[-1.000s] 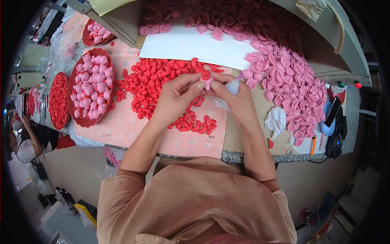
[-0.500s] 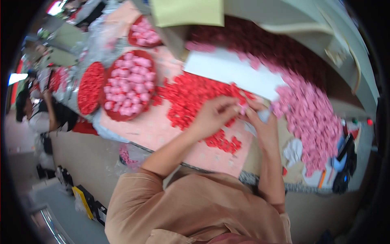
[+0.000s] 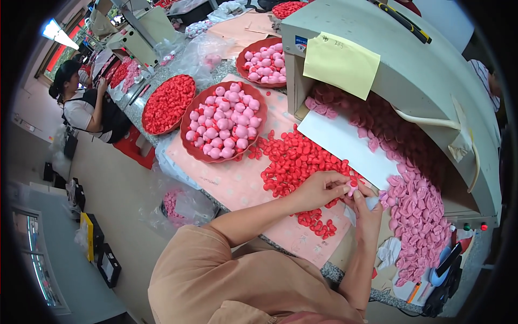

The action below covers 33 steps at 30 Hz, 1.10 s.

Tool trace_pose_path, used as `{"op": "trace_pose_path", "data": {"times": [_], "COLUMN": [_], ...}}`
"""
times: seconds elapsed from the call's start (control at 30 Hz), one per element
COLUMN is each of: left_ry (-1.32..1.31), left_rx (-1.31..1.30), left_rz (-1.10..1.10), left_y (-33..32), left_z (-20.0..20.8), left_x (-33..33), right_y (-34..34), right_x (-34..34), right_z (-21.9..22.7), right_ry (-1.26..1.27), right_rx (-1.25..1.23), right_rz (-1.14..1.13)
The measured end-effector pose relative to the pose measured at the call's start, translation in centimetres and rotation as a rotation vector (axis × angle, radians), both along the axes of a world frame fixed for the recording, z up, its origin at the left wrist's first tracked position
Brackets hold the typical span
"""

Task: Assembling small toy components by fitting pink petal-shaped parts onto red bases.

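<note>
My left hand [image 3: 322, 190] and my right hand [image 3: 369, 211] meet over the bench, fingertips closed together on a small pink piece with red parts [image 3: 352, 188]. Fingers partly cover this piece, so its full shape is hidden. A pale bluish-white cover [image 3: 372, 202] shows on a finger of my right hand. Beneath and beyond my left hand spreads a loose heap of glossy red pieces [image 3: 297, 156]. Beside my right hand lies a large pile of soft-looking pink pieces [image 3: 413, 210], reaching back under the grey machine housing.
Red scalloped trays [image 3: 200, 154] at the left hold pink balls with red parts; another tray [image 3: 169, 102] holds red pieces. A white sheet [image 3: 345, 146] lies before the grey housing [image 3: 388, 38]. Cloth, pen and tools sit at right. A person [image 3: 89, 105] works at far left.
The view has turned, so the bench appears shifted and tilted, with more of its far end showing. Both hands stay together at the pink-and-red piece, which is now sharper.
</note>
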<state>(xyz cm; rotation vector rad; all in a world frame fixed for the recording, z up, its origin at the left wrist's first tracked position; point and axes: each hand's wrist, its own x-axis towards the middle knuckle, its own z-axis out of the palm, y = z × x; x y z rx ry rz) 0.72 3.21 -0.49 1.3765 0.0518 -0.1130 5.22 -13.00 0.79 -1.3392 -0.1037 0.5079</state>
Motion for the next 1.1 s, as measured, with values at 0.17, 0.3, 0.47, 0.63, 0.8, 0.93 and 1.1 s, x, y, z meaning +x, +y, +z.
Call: {"op": "trace_pose_path", "data": {"times": [0.17, 0.3, 0.47, 0.63, 0.8, 0.93, 1.1], "left_ry": [-0.044, -0.021, 0.033, 0.046, 0.107, 0.091, 0.066], "left_rx": [0.167, 0.005, 0.002, -0.001, -0.102, -0.068, -0.047], "left_rz": [0.11, 0.13, 0.078, 0.069, 0.023, 0.013, -0.004], "left_y": [0.3, 1.0, 0.6, 0.2, 0.1, 0.4, 0.6], "left_z": [0.2, 0.1, 0.1, 0.5, 1.0, 0.8, 0.5], "left_x": [0.0, 0.0, 0.3, 0.2, 0.3, 0.3, 0.3], "right_y": [0.5, 1.2, 0.7, 0.3, 0.0, -0.1, -0.4], "right_x": [0.1, 0.4, 0.3, 0.2, 0.4, 0.5, 0.7], "right_z": [-0.2, -0.7, -0.6, -0.4, 0.0, -0.4, -0.3], "right_ry": [-0.003, 0.01, 0.032, 0.03, 0.07, 0.051, 0.016], "right_rx": [0.012, 0.052, 0.039, 0.038, 0.023, 0.007, 0.013], "right_rz": [-0.026, 0.003, -0.009, -0.007, -0.007, 0.013, 0.058]}}
